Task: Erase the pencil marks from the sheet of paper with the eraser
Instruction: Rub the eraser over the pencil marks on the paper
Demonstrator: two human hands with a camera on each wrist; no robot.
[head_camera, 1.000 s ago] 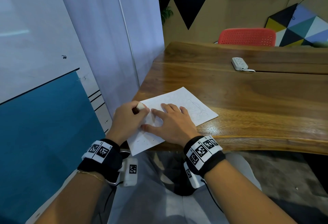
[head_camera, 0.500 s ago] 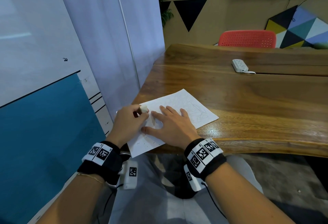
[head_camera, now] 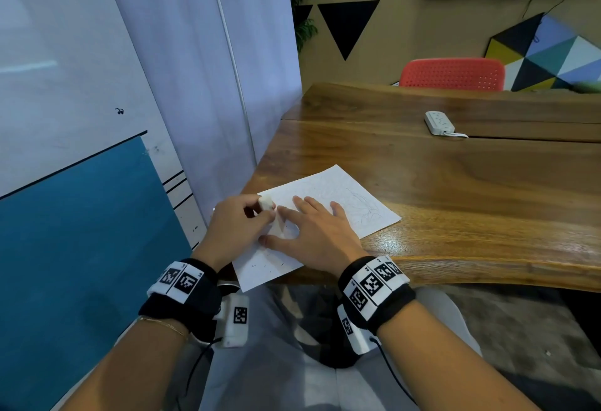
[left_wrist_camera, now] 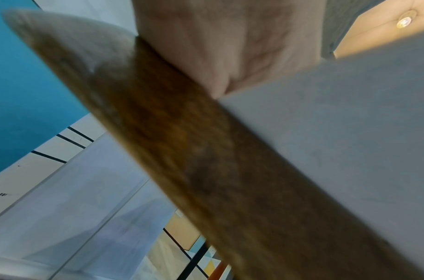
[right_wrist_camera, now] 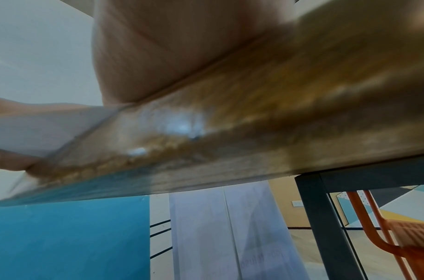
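Pinching the white eraser [head_camera: 266,203] between curled fingers, the left hand [head_camera: 234,228] is holding it against the sheet of paper [head_camera: 325,189] near the bench's [head_camera: 455,189] front left corner. The right hand [head_camera: 317,233] is lying flat on the sheet, fingers spread. Pencil marks [head_camera: 366,212] are showing beyond the right hand; short dashes [head_camera: 268,262] are lying nearer the overhanging corner.

The near left corner of the counter [head_camera: 455,189] is occupied by the sheet of paper [head_camera: 328,192]. A curtain [head_camera: 201,85] closes off the left side. Open surface lies rightward, interrupted only by a power strip [head_camera: 439,122], well apart.
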